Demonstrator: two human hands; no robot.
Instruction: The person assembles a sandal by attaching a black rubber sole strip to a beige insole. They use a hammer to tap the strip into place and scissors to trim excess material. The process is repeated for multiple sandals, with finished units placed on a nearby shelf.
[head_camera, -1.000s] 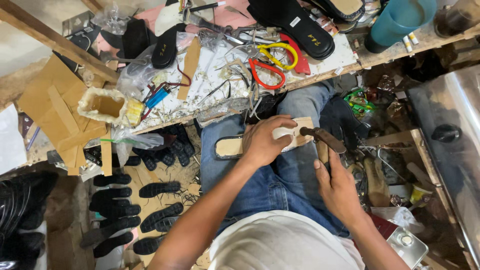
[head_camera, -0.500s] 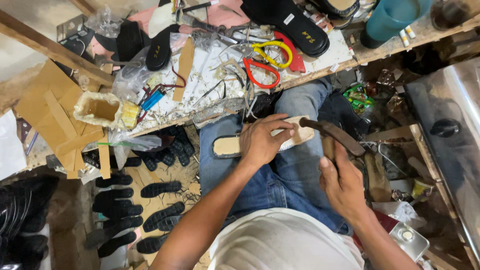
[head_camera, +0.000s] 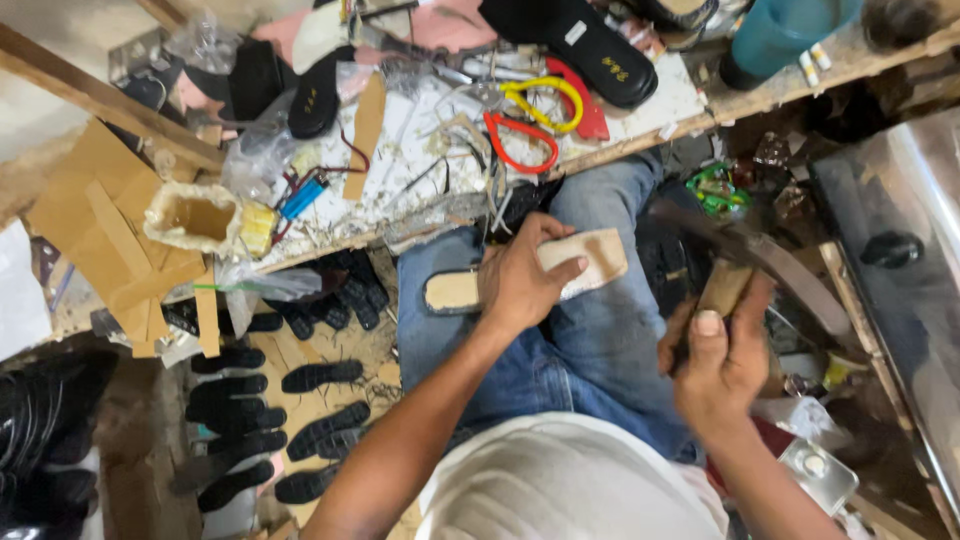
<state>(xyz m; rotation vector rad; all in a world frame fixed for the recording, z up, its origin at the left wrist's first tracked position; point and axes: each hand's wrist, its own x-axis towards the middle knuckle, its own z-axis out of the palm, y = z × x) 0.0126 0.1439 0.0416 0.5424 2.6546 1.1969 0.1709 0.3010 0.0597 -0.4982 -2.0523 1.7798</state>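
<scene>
The messy tabletop (head_camera: 420, 190) with its yellow and red loops looks the same as a moment ago, and the tan shoe sole (head_camera: 590, 262) is still lying across the person's lap. The left hand (head_camera: 520, 285) still presses it flat. The right hand (head_camera: 720, 360), shut tight around the hammer (head_camera: 745, 260), has pulled back and up off the sole, so the hammer is lifted and the hands are now apart.

Matt tan leather sole (head_camera: 590, 262), wooden hammer handle (head_camera: 722, 288)
</scene>
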